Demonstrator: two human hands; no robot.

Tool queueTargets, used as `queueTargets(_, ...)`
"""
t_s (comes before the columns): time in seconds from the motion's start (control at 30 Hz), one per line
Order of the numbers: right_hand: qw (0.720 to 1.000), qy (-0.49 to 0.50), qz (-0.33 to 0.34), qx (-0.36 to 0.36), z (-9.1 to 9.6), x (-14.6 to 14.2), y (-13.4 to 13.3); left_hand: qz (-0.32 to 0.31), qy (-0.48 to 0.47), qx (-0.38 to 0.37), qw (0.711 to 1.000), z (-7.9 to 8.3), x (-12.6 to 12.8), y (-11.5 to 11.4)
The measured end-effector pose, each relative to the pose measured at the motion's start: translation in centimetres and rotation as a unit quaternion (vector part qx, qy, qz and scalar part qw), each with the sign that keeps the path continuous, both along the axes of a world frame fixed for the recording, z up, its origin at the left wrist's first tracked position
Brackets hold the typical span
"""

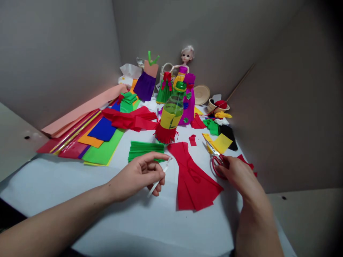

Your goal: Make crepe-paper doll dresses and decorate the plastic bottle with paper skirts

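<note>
My left hand (142,175) is closed in a pinch round a thin white stick (158,182), just in front of a pleated green paper bundle (144,149). My right hand (238,175) rests on the red handles of a pair of scissors (215,160) lying on the white table (80,185); its fingers curl over them. Between the hands lies a red paper dress shape (193,178). Behind it stands a green bottle (173,110) with a yellow band and a red fringe skirt.
Coloured paper sheets (102,139) and rolls lie at the left. A doll (184,64), paper dresses (146,84), a small basket, a wooden dish (201,94) and a bowl (218,105) stand at the back. Yellow, green and black scraps (222,137) lie at the right. Grey walls enclose the table.
</note>
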State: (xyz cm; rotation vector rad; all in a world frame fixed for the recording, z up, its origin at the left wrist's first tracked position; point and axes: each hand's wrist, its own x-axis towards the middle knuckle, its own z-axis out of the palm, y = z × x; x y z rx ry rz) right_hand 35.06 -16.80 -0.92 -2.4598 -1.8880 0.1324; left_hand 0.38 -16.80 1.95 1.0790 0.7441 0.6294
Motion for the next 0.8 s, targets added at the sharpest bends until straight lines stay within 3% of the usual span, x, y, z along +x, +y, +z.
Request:
queueTargets(0.1, 0.999, -0.015, 0.002, -0.033, -0.2, 0.0, 0.2, 0.001, 0.001, 0.0, 1.0, 0.1, 0.1, -0.1)
queueTargets(0.23, 0.993, 0.041, 0.021, 0.11, 1.0, -2.5, -0.1, -0.005, 0.006, 0.006, 1.0, 0.2, 0.2, -0.2)
queueTargets(0.3, 0.966, 0.169, 0.078, 0.182, 2.1, -5.0, -0.5, -0.011, 0.008, 0.01, 1.0, 0.2, 0.3, -0.3)
queueTargets(0.37, 0.917, 0.306, 0.166, 0.196, 3.2, -7.8, -0.9, -0.017, 0.015, 0.017, 1.0, 0.1, 0.4, -0.3)
queueTargets(0.43, 0.879, 0.371, 0.231, 0.189, 4.1, -10.3, -1.3, -0.022, 0.025, 0.024, 0.999, 0.0, 0.4, -0.4)
queueTargets(0.5, 0.865, 0.388, 0.26, 0.181, 4.8, -12.0, -1.6, -0.025, 0.032, 0.03, 0.999, -0.1, 0.5, -0.4)
queueTargets(0.8, 0.87, 0.379, 0.282, 0.142, 4.8, -13.3, -1.8, -0.043, 0.036, 0.049, 0.997, 0.1, 0.7, -0.6)
